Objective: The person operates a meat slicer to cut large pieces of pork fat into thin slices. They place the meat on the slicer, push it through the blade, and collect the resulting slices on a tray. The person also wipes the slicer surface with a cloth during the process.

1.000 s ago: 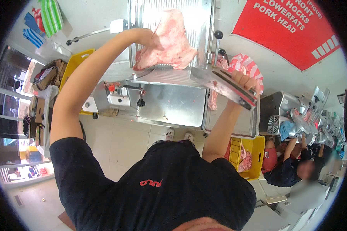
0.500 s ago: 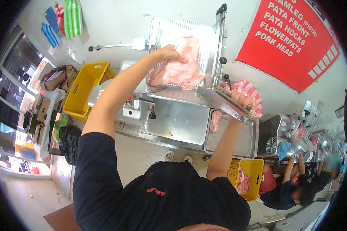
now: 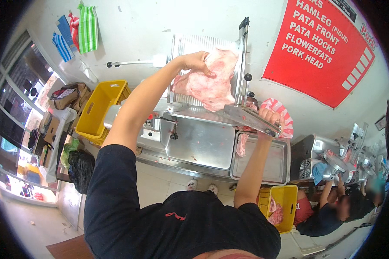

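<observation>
A wide slab of raw, fatty pink meat (image 3: 207, 88) lies on the ribbed metal carriage (image 3: 190, 43) of a meat slicer. Its right side reaches the upright metal rail (image 3: 241, 60). My left hand (image 3: 196, 63) grips the slab's upper left part, thumb over the top and other fingers partly hidden. My right hand (image 3: 270, 117) is wrapped round the end of a flat metal arm (image 3: 248, 117) at the carriage's lower right. Directly below are a steel pan (image 3: 201, 142) with small scraps and a metal tray (image 3: 263, 162) holding a strip of meat (image 3: 242, 144).
A red-and-white striped bag (image 3: 286, 118) sits behind my right hand. One yellow crate (image 3: 88, 114) stands left; another yellow crate (image 3: 289, 213) with meat is at lower right. More slicers (image 3: 315, 151) and co-workers (image 3: 324, 211) are on the right. A red sign (image 3: 315, 64) hangs above.
The slab has slid right on the carriage, up to the rail, with my left hand on it. The metal arm in my right hand lies flatter. The whole view has shifted slightly.
</observation>
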The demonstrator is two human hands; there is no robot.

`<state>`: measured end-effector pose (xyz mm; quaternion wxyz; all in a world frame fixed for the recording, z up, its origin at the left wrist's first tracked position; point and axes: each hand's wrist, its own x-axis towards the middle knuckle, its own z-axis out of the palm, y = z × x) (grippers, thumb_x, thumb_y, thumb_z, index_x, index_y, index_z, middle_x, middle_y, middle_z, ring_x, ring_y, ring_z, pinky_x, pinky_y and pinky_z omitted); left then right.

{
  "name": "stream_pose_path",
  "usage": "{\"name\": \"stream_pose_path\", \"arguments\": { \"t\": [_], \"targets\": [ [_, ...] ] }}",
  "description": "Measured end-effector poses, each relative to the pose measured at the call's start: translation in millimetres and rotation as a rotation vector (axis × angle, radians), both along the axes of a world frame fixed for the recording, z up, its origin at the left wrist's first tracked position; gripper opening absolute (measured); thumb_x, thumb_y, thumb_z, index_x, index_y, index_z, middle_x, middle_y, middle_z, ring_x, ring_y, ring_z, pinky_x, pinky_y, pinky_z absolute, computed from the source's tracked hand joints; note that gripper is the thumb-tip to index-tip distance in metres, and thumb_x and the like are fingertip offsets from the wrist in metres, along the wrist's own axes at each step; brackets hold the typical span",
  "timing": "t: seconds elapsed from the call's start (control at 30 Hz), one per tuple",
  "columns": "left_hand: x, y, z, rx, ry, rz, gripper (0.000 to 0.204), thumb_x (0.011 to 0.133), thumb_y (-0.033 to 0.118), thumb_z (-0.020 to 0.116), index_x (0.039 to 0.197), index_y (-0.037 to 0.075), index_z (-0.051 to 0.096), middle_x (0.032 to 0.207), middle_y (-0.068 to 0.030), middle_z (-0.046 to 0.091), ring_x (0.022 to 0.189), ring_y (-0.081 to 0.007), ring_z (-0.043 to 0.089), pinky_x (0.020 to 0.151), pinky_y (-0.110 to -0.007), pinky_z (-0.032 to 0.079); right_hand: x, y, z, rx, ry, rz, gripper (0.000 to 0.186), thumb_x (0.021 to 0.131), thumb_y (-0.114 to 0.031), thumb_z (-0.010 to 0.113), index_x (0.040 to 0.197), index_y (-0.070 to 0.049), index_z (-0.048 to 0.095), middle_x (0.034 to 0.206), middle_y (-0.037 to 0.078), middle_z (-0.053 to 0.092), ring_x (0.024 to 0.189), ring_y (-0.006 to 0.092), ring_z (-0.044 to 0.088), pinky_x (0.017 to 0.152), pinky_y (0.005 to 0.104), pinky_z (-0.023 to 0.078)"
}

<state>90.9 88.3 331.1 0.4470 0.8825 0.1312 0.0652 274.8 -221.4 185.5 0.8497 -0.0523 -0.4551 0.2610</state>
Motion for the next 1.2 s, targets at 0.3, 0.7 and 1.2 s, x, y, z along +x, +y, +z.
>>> {"name": "stream_pose_path", "arguments": {
  "t": [0.3, 0.7, 1.2],
  "targets": [
    [17, 1, 24, -0.103, 0.054, -0.145, 0.068, 0.067, 0.011, 0.088, 0.125, -0.004, 0.058, 0.117, -0.0132, 0.068, 0.109, -0.0192, 0.063, 0.099, -0.034, 0.049, 9, 0, -5, 0.080, -0.066, 0.026, 0.041, 0.101, -0.028, 0.036, 0.063, -0.015, 0.039, 0.055, 0.000, 0.035, 0.056, 0.0163, 0.029, 0.061, 0.0351, 0.029],
    [0, 42, -20, 0.007, 0.171, 0.083, 0.075, 0.071, 0.019, 0.087, 0.133, -0.007, 0.053, 0.120, -0.0175, 0.066, 0.108, -0.0238, 0.064, 0.091, -0.034, 0.053, 24, 0, -23, 0.037, -0.011, 0.069, 0.044, 0.107, -0.032, 0.026, 0.066, -0.018, 0.032, 0.061, -0.001, 0.027, 0.063, 0.0168, 0.027, 0.070, 0.0368, 0.030],
    [-32, 2, -45, 0.854, 0.679, 0.042, 0.034, 0.081, 0.014, 0.062, 0.109, -0.003, 0.068, 0.098, -0.0227, 0.072, 0.080, -0.0355, 0.073, 0.070, -0.043, 0.058, 10, 0, -13, 0.052, -0.042, 0.040, 0.044, 0.105, -0.032, 0.026, 0.065, -0.015, 0.033, 0.059, 0.001, 0.030, 0.064, 0.0177, 0.029, 0.068, 0.0366, 0.031]
  ]
}}
